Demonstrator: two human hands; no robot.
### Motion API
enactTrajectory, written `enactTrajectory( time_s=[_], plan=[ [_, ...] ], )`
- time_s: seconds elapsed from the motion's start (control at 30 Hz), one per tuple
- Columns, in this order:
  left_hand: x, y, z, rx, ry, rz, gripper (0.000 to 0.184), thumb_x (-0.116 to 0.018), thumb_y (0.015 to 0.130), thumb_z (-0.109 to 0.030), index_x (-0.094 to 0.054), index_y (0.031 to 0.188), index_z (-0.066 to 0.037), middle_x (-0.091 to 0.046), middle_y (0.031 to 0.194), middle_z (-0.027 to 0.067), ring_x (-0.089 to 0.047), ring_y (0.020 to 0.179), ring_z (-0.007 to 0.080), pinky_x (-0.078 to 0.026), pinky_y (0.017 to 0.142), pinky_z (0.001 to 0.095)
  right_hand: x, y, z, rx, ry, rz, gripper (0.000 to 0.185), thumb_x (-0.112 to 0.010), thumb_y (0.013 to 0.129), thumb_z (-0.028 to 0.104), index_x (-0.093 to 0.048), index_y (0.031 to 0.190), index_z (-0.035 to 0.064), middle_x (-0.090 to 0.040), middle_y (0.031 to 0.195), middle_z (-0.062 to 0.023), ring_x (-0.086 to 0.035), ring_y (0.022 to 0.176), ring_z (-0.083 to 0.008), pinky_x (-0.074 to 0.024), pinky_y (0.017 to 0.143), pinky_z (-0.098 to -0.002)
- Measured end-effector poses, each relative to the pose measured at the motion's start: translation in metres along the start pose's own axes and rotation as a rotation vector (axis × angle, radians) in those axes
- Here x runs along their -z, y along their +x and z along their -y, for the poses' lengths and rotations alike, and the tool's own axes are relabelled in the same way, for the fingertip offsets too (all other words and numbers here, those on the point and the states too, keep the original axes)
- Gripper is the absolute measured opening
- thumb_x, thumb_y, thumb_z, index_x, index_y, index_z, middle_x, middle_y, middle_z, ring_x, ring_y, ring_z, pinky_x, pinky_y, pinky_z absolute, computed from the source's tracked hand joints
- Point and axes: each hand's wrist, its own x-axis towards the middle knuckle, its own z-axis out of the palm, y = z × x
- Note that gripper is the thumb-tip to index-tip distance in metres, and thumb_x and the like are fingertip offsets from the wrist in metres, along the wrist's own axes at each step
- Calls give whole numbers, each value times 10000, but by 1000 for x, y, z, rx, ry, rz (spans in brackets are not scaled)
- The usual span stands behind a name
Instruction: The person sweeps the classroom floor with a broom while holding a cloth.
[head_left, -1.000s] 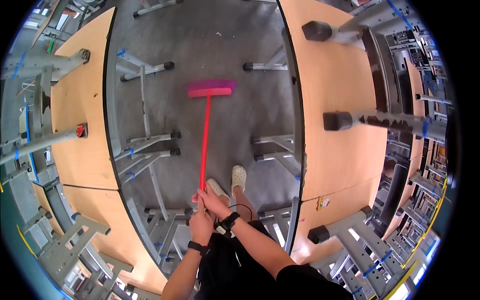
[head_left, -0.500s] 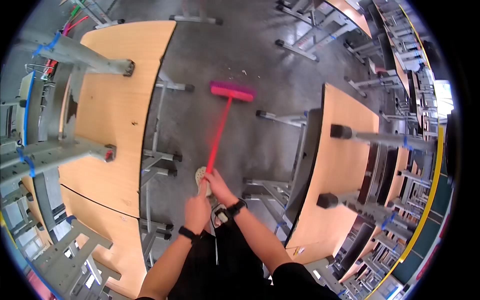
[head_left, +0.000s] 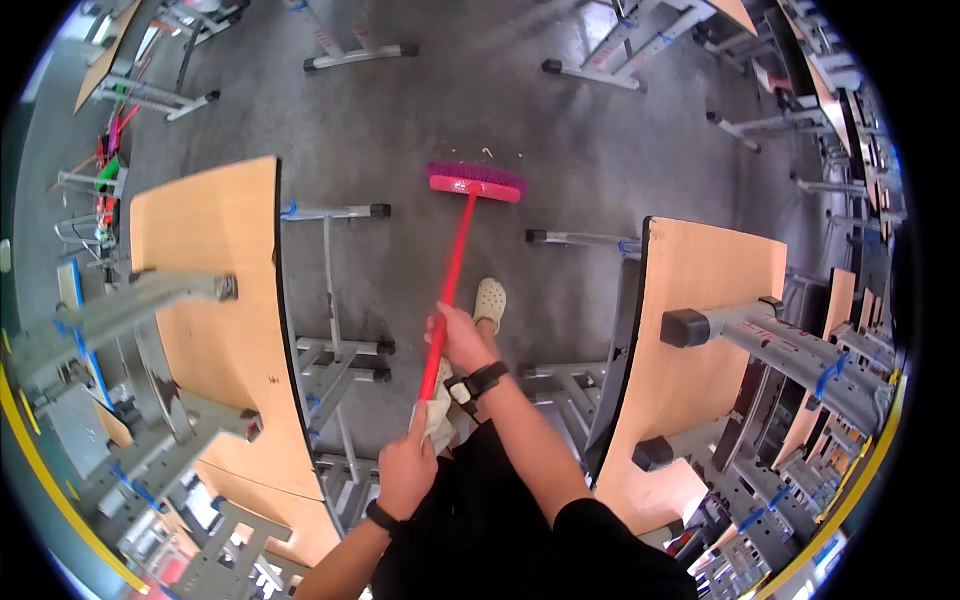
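A broom [head_left: 457,262] with a red handle and a pink head [head_left: 475,188] with purple bristles reaches forward over the grey floor. My left hand [head_left: 408,470] is closed around the handle's near end. Farther along the handle, my right hand [head_left: 462,338] grips it, a watch on that wrist. The bristles rest on the floor, and a few small pale scraps [head_left: 487,153] lie just beyond them. A cream clog [head_left: 490,303] is on my forward foot, right of the handle. Something pale beside my left hand is partly hidden.
Desks with chairs upturned on them flank the aisle: a left desk [head_left: 215,220] and a right desk [head_left: 700,280]. Their metal feet, such as the left foot bar [head_left: 345,211] and right foot bar [head_left: 575,238], jut into the aisle. More desk legs [head_left: 360,57] stand ahead.
I have moved forward, so the desks sit lower in view. One clog now shows farther ahead. My hands are farther apart on the handle, and the scraps are still in front of the bristles.
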Motion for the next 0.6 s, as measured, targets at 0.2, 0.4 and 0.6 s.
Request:
enactTrajectory(
  time_s=[0.2,0.4,0.6],
  plan=[
    [35,85,-58,-77,95,30,629,-601,868,-87,-478,1481,-148,-656,771,197,-653,658,405,-535,605,510,-1,19,92,145,137,-16,125,-515,1044,183,-442,1063,83,-572,882,-51,-561,685,-140,-535,615,-367],
    [42,178,-110,-97,141,94,625,-608,865,-102,-471,1475,-116,-659,763,205,-665,657,405,-549,607,504,0,66,186,68,179,-79,87,-540,1030,134,-475,1050,79,-609,900,-80,-593,697,-138,-539,628,-367],
    [77,149,-111,60,142,155,658,-626,846,-78,-470,1484,-106,-632,747,207,-633,635,409,-509,595,528,-38,50,145,-51,44,-95,129,-505,1053,187,-454,1069,70,-593,847,-66,-584,669,-160,-541,600,-393]
  ],
)
